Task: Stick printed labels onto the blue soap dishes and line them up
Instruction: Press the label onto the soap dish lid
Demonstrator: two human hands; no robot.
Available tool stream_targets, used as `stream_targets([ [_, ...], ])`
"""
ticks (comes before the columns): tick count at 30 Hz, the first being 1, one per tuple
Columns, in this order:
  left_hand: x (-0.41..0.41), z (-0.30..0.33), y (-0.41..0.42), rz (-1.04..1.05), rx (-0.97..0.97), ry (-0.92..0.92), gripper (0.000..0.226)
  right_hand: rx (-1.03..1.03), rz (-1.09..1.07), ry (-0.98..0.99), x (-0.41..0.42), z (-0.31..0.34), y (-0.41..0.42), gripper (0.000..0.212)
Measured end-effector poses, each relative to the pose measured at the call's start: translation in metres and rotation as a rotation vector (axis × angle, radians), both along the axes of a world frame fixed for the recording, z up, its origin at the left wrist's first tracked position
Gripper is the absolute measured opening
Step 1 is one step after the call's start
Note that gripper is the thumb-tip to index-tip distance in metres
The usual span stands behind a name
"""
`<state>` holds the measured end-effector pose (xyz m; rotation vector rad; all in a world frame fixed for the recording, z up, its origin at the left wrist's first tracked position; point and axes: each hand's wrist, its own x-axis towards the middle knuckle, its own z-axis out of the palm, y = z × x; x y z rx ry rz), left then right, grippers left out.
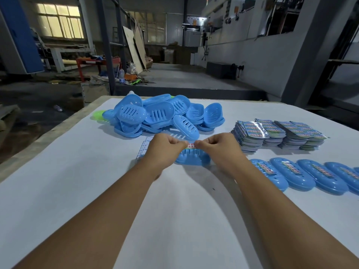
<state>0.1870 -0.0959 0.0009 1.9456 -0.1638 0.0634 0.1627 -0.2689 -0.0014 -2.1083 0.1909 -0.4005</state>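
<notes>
Two bare forearms reach out over a smooth white table (77,191); the left hand (165,150) and right hand (217,146) have curled fingers, each pinching one end of a small printed label (191,145), stretched between them just above a blue dish (192,157); that dish is glossy plastic, oval, slotted, and sits at mid-table under the hands. Near right, a row (310,176) of oval blue dishes lies side by side, each with a label strip along its top; four show whole, a fifth is cut by the edge. Left of the hands lies a gridded label sheet (142,150). Farther right, glossy stacks (279,134) of printed sheets stand in about three piles. Far centre, a loose pile (165,115) of slotted blue dishes, too tangled to count; a green dish (98,114) peeks out at its left.
</notes>
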Motion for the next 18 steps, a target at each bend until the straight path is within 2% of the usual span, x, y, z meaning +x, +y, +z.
stream_targets([
  [9,0.0046,-0.004,-0.0059,0.036,0.195,-0.007,0.033,-0.102,-0.059,0.104,0.0078,-0.0053,-0.0022,0.033],
  [15,0.0055,-0.0067,-0.0065,0.055,0.255,-0.051,0.031,-0.158,-0.086,0.101,0.0052,-0.0045,0.0009,0.029],
  [18,0.0038,-0.0043,-0.0082,0.076,0.364,-0.111,0.023,-0.254,-0.128,0.103,0.0049,-0.004,0.0035,0.031],
])
